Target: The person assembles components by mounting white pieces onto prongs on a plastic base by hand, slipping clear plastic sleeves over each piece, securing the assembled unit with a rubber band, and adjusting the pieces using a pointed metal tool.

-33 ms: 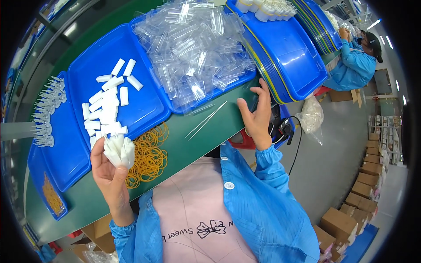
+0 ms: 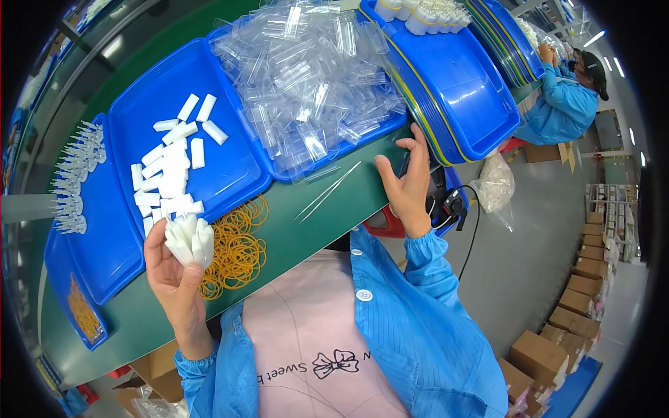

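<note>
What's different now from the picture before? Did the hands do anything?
Nothing I can see has really changed: nothing was picked up or let go. The left hand still holds its bunch of white pieces. The right hand is still open beside the stacked blue trays. The tweezers and yellow-brown rubber bands stayed put.

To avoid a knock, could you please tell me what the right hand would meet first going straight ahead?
The right hand would probably meet the stacked, rectangular blue plastic trays first, though depth is unclear.
</note>
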`<state>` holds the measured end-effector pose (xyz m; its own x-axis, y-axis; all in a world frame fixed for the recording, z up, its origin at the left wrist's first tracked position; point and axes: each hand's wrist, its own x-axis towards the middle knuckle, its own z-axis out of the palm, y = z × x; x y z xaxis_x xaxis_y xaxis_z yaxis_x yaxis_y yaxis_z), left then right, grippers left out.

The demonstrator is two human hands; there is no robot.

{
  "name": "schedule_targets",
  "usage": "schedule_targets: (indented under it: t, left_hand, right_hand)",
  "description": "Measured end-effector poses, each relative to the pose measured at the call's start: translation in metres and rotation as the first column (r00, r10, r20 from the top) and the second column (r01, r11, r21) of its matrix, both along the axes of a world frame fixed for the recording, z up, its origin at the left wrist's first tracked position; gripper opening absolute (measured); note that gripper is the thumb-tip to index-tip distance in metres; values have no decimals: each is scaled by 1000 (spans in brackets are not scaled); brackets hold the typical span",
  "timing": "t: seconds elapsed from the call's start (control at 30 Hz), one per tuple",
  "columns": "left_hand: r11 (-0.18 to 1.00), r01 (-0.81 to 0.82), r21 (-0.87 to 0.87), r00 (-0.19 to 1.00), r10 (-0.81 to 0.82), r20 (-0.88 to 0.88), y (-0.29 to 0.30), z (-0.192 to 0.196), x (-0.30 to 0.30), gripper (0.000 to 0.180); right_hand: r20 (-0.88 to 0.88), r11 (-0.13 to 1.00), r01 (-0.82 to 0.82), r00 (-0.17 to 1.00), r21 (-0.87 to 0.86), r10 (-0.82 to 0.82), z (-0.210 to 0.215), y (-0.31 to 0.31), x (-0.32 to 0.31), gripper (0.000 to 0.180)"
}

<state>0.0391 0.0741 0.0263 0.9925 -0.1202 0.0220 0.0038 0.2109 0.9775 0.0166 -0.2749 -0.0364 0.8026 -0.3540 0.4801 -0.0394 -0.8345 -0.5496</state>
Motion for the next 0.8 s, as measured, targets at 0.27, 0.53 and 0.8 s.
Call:
schedule_targets:
  t: [0.27,0.53,0.8]
  left_hand:
    - [999,-13,37,1000,14,-2,4,-1,1,71]
    - [1000,-2,27,1000,2,-4,3,-5,3,72]
    - [999,-18,31,1000,18,-14,3,-5,-1,72]
  right_hand:
    - [-9,1000,12,1000,-19,-13,-4,-1,10,38]
    - [31,996,-62,997,-62,64,-5,-2,11,31]
    - [4,984,-157,988,-85,158,0,0,8,29]
